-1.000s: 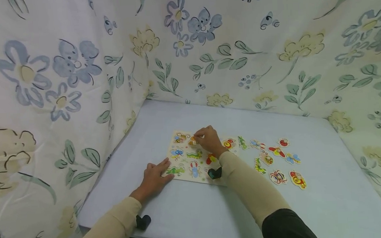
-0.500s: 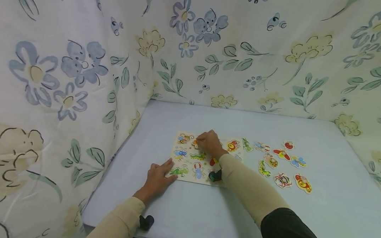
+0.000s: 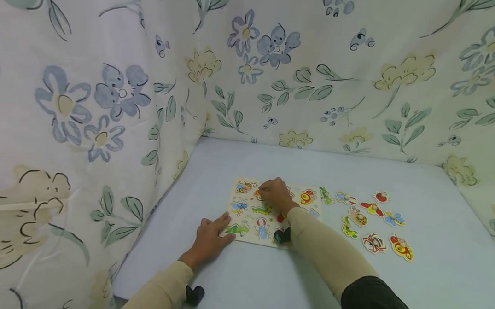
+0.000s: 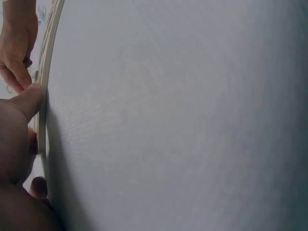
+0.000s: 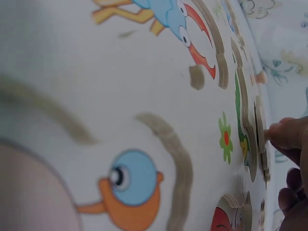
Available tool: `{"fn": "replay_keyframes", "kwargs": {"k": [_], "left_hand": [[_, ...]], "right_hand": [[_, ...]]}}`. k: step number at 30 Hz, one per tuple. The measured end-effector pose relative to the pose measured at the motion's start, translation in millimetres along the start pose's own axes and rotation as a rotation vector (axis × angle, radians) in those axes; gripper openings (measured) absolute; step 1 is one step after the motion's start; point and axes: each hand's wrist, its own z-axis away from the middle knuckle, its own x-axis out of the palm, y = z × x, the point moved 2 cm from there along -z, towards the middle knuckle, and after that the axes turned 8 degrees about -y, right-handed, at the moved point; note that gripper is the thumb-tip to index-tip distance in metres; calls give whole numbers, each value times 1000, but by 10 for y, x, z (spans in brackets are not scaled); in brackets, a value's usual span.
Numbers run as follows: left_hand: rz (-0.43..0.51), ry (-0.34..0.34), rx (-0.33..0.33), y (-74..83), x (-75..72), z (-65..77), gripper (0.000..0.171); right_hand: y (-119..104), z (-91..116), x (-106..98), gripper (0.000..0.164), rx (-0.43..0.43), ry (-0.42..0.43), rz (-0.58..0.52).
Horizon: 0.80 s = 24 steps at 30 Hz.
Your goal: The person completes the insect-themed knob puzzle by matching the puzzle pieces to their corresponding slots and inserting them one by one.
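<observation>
A wooden insect puzzle board (image 3: pixel 255 241) lies flat on the white table, with printed bugs in its recesses. My left hand (image 3: pixel 209 239) rests at the board's near left corner. In the left wrist view its thumb (image 4: pixel 31 98) presses on the board's edge. Over the top row, my right hand (image 3: pixel 277 194) pinches a small orange-and-yellow striped puzzle piece (image 3: pixel 257 193). The right wrist view shows this piece (image 5: pixel 260 124) edge-on between thumb and fingers, at the board's surface. Whether it sits fully in its recess cannot be told. The right hand and forearm hide part of the board.
Several loose insect pieces lie right of the board, among them a spider (image 3: pixel 374 243), a ladybird (image 3: pixel 380 196), a caterpillar (image 3: pixel 349 227) and a yellow-red butterfly (image 3: pixel 401 248). A green grasshopper piece (image 3: pixel 326 195) lies by the board's right edge. Flowered cloth (image 3: pixel 295 97) hangs around the table.
The head view has shifted a little, so everything appears lower and further right. My right hand stays over the same spot with the striped piece; my left hand keeps its place at the board.
</observation>
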Motion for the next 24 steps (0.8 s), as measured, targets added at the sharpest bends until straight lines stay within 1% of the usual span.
{"fn": "replay_keyframes", "kwargs": {"k": [9,11,17,24], "left_hand": [[2,9,3,15,14,2,63],[-3,8,8,13,21,-4,63],[-16,-6,2,17,30,-9,63],[-11,-7,-11,27,-10,-5,64]], "right_hand": [[-11,27,-2,12,-14,17,7],[-2,38,-4,11,-4,18,2],[38,64,4,11,12,12,-11],[52,71,-37,16,12,-11,-34]]}}
